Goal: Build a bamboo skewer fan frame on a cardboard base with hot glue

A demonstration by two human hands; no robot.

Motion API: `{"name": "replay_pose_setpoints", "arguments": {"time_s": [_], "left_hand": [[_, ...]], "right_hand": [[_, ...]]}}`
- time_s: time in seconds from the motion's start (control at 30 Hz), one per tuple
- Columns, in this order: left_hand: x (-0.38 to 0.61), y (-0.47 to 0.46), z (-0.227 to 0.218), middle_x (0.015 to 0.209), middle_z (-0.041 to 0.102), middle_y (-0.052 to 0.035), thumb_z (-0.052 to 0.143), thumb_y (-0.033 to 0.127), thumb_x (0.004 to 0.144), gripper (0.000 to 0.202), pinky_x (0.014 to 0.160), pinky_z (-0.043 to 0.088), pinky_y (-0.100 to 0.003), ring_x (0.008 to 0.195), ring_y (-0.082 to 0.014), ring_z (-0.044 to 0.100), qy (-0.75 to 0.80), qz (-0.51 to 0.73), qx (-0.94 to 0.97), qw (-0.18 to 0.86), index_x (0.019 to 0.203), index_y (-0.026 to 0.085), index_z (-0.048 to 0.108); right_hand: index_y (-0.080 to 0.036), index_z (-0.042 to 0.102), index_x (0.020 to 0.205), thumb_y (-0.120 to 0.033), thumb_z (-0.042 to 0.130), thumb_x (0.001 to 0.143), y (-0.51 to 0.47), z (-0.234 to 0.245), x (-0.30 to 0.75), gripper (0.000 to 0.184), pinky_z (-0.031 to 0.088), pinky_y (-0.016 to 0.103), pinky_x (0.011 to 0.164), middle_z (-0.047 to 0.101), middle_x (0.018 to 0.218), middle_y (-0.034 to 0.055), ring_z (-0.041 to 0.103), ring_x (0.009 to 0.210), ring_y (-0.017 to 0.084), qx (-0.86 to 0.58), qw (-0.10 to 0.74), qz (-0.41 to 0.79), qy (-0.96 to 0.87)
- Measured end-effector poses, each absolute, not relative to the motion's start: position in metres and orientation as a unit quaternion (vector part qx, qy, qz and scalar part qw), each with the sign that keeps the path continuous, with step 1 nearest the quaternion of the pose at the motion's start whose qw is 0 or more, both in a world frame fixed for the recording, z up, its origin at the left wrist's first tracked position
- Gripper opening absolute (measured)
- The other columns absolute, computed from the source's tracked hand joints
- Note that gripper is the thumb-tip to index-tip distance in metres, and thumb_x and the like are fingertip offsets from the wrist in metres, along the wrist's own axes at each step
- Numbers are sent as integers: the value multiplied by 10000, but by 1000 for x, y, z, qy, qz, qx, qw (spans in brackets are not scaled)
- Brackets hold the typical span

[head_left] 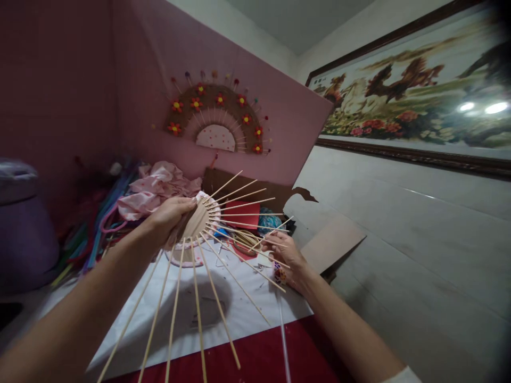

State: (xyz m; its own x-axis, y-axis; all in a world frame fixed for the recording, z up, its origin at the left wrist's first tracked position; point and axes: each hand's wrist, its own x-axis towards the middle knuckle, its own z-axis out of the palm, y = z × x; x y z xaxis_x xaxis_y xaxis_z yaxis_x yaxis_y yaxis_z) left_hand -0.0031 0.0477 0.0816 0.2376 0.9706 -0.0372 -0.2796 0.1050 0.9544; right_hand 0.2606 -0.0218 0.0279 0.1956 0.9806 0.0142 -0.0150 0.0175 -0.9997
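My left hand [173, 215] grips a cardboard half-disc [196, 223] edged with pink-and-white fabric. Several thin wooden sticks [215, 298] fan out from its rim toward me and to the right. Pinched in the fingers of my right hand [281, 252] is a loose wooden stick [257, 246], held crosswise among the ends of the fanned sticks. Beneath the half-disc, a second fabric-edged cardboard piece [183, 259] lies on the white sheet, partly covered.
A pink board [143, 106] bears a flowered fan [219, 101]. Crumpled pink fabric [165, 181], a red sheet [241, 214] and blue yarn [269, 221] lie behind my hands. A brown cardboard panel [333, 247] leans by the tiled wall. At left stands a purple bin [26, 234].
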Motion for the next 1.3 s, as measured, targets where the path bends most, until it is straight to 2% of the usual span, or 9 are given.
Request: {"name": "replay_pose_setpoints", "arguments": {"time_s": [0.17, 0.3, 0.5, 0.7, 0.87, 1.07, 1.3], "left_hand": [[19, 34, 73, 611, 680, -79, 533, 188, 757, 115, 478, 498, -259, 491, -178, 632, 323, 400, 465, 721, 787, 118, 619], [32, 26, 62, 602, 665, -61, 612, 280, 725, 152, 481, 475, -238, 487, -158, 615, 281, 367, 504, 730, 731, 128, 605], [38, 21, 56, 582, 620, -14, 656, 341, 694, 209, 515, 468, -241, 532, -158, 620, 261, 359, 522, 728, 700, 147, 580], [44, 13, 55, 564, 602, 0, 654, 353, 672, 220, 478, 416, -221, 502, -139, 581, 304, 350, 552, 693, 709, 143, 597], [46, 4, 61, 622, 635, -12, 629, 318, 675, 183, 497, 386, -211, 527, -123, 554, 345, 352, 582, 646, 707, 138, 626], [46, -5, 70, 622, 636, -11, 583, 286, 697, 161, 535, 380, -215, 563, -127, 540, 393, 350, 614, 587, 663, 147, 655], [47, -4, 70, 632, 636, -8, 584, 289, 701, 165, 555, 380, -218, 588, -135, 536, 403, 354, 624, 569, 680, 148, 666]], "right_hand": [[-195, 475, 779, -277, 693, 621, -6, 28, 251, 282, 378, 147, 409, 591, 686, -45, 554, 545, 65, -454, 673, 456, -365], [-190, 491, 771, -276, 655, 664, 3, 30, 242, 214, 418, 158, 446, 575, 673, -49, 540, 535, 59, -416, 708, 482, -306], [-181, 524, 740, -253, 635, 698, 5, 40, 229, 139, 455, 200, 453, 579, 603, -28, 532, 487, 86, -383, 693, 548, -271], [-176, 509, 727, -189, 658, 674, 13, 45, 230, 159, 373, 115, 383, 567, 578, -56, 505, 471, 43, -328, 688, 587, -274], [-176, 507, 727, -186, 688, 659, 13, 42, 231, 193, 307, 103, 336, 602, 626, -44, 497, 462, 38, -294, 662, 619, -305], [-180, 511, 723, -178, 699, 659, 10, 38, 230, 198, 367, 121, 383, 607, 605, -50, 498, 454, 40, -273, 649, 629, -329], [-181, 520, 749, -187, 695, 685, 12, 33, 233, 187, 369, 121, 369, 667, 719, -11, 589, 567, 80, -261, 653, 620, -348]]}}
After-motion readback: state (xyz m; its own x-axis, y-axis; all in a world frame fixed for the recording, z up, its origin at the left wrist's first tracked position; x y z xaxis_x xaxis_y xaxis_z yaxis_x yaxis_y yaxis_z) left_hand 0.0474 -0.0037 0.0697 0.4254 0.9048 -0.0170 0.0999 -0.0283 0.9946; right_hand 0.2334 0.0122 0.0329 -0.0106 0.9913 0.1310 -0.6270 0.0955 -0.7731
